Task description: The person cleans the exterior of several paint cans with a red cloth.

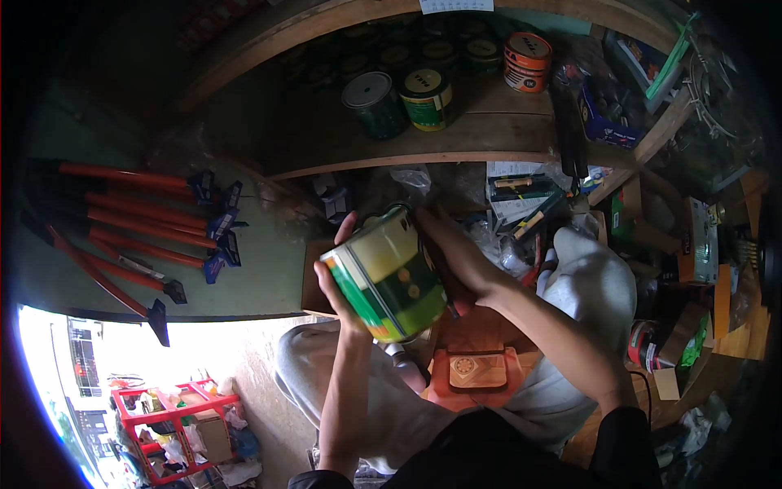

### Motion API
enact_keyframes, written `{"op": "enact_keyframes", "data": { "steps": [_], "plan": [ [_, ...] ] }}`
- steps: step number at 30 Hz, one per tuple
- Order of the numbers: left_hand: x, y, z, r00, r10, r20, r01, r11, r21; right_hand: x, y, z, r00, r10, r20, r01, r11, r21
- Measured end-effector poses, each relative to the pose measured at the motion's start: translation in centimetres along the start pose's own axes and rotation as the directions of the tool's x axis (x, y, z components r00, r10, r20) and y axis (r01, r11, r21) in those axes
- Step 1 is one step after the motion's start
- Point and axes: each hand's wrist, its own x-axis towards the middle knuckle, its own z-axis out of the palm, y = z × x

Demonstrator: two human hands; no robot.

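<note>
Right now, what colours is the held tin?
The held tin is mostly green and cream; head view.

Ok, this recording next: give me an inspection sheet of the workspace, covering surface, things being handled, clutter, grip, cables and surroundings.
Surface: wooden shelf bearing several tins, including an orange tin at its right.
Handled things: green-and-yellow tin, tilted, held clear of the shelf.
Clutter: orange-handled tools in a row on a green surface; crumpled clear plastic below the shelf; open cardboard box at right.
Grip: left hand and right hand hold the handled tin from opposite sides.
Cables: looped wire-like strands at upper right; cannot tell whether electrical.
Surroundings: red-framed rack of mixed items at lower left, in bright light.
</note>
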Motion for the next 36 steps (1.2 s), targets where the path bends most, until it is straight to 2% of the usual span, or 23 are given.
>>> {"op": "enact_keyframes", "data": {
  "steps": [1, 2, 4, 5, 7, 8, 9, 10, 11, 14, 16, 17, 18, 19, 22, 24, 26, 28, 29, 30, 32, 35, 36],
  "plan": [
    [-0.1, -0.3, -0.1, 0.975, -0.059, -0.212, 0.067, 0.997, 0.028, 0.5, 0.5, -0.5, 0.993, -0.114, -0.034, 0.110, 0.987, -0.118],
    [-0.5, 0.1, 0.1, 0.960, -0.159, -0.229, 0.173, 0.984, 0.042, 1.3, 1.0, -0.9, 0.971, -0.232, -0.050, 0.214, 0.947, -0.238],
    [-0.4, 0.0, 1.2, 0.977, -0.157, -0.143, 0.170, 0.982, 0.082, 1.8, 1.5, -1.8, 0.931, -0.366, -0.018, 0.321, 0.839, -0.440],
    [-0.8, -0.3, 2.6, 0.967, -0.215, -0.137, 0.213, 0.977, -0.033, 1.3, 0.9, -1.6, 0.928, -0.374, 0.013, 0.325, 0.789, -0.521],
    [-0.6, -1.8, 1.7, 0.953, -0.246, -0.178, 0.239, 0.969, -0.060, 0.5, 0.0, -0.8, 0.895, -0.436, 0.092, 0.380, 0.639, -0.669],
    [-0.3, -2.3, 1.6, 0.929, -0.284, -0.237, 0.276, 0.959, -0.064, 0.4, 0.1, -0.5, 0.818, -0.509, 0.267, 0.508, 0.423, -0.750],
    [-0.1, -3.0, 0.7, 0.932, -0.318, -0.172, 0.298, 0.945, -0.133, 0.4, 0.4, -0.2, 0.721, -0.531, 0.446, 0.611, 0.183, -0.770],
    [0.0, -3.5, 0.5, 0.944, -0.261, -0.202, 0.253, 0.965, -0.062, 0.3, 0.6, 0.2, 0.608, -0.498, 0.618, 0.684, -0.068, -0.727],
    [0.1, -3.7, 0.7, 0.952, -0.202, -0.231, 0.211, 0.977, 0.013, -0.2, 0.7, 0.9, 0.546, -0.469, 0.694, 0.707, -0.186, -0.682],
    [0.3, -2.9, 0.5, 0.930, -0.298, -0.214, 0.297, 0.954, -0.037, 0.4, 0.2, 0.7, 0.703, -0.460, 0.543, 0.580, -0.070, -0.811],
    [-0.4, -2.0, 1.1, 0.930, -0.290, -0.226, 0.310, 0.949, 0.058, 2.1, -0.7, -0.1, 0.706, -0.613, 0.355, 0.477, 0.042, -0.878],
    [-0.7, -2.0, 1.7, 0.952, -0.277, -0.132, 0.279, 0.960, -0.002, 3.0, -1.2, -0.7, 0.775, -0.614, 0.148, 0.396, 0.290, -0.871],
    [-1.0, -2.4, 1.3, 0.958, -0.242, -0.152, 0.243, 0.970, -0.012, 3.9, -1.2, -1.1, 0.826, -0.560, -0.058, 0.299, 0.523, -0.798],
    [-0.9, -2.3, 1.5, 0.978, -0.167, -0.128, 0.175, 0.983, 0.052, 4.3, -0.7, -1.3, 0.855, -0.517, -0.054, 0.420, 0.748, -0.514],
    [-0.8, -0.6, 2.8, 0.987, -0.095, -0.130, 0.105, 0.992, 0.067, 2.4, 1.3, -0.9, 0.862, -0.502, -0.073, 0.347, 0.688, -0.637],
    [-0.5, 0.6, 2.6, 0.984, -0.132, -0.124, 0.135, 0.991, 0.023, 0.2, 1.6, 0.4, 0.886, -0.461, 0.048, 0.353, 0.604, -0.715],
    [-0.1, 0.6, 1.3, 0.990, -0.136, -0.027, 0.136, 0.991, 0.010, -0.3, 1.6, 0.5, 0.667, -0.597, 0.446, 0.608, 0.091, -0.788],
    [-1.3, 0.1, 1.9, 0.983, -0.160, -0.094, 0.168, 0.982, 0.083, 0.6, 0.5, -0.5, 0.652, -0.616, 0.442, 0.615, 0.089, -0.783],
    [-1.7, -0.7, 1.9, 0.971, -0.228, -0.075, 0.229, 0.973, 0.004, 1.2, 0.1, -0.9, 0.643, -0.634, 0.430, 0.615, 0.092, -0.783],
    [-1.9, -1.0, 2.3, 0.982, -0.189, -0.030, 0.191, 0.974, 0.121, 1.1, -1.1, -0.4, 0.854, -0.515, 0.079, 0.352, 0.458, -0.816],
    [-2.4, -1.7, 2.8, 0.970, -0.243, 0.015, 0.241, 0.968, 0.070, 2.7, -1.3, -0.9, 0.862, -0.506, -0.035, 0.437, 0.777, -0.452],
    [-1.9, -0.9, 2.0, 0.973, -0.232, -0.005, 0.231, 0.972, -0.030, 1.9, 0.6, -0.9, 0.946, -0.277, -0.168, 0.197, 0.905, -0.377],
    [-1.6, -0.5, 1.9, 0.974, -0.224, -0.027, 0.221, 0.971, -0.089, 2.0, 1.6, -1.1, 0.949, -0.295, -0.115, 0.212, 0.861, -0.462]
  ]
}}
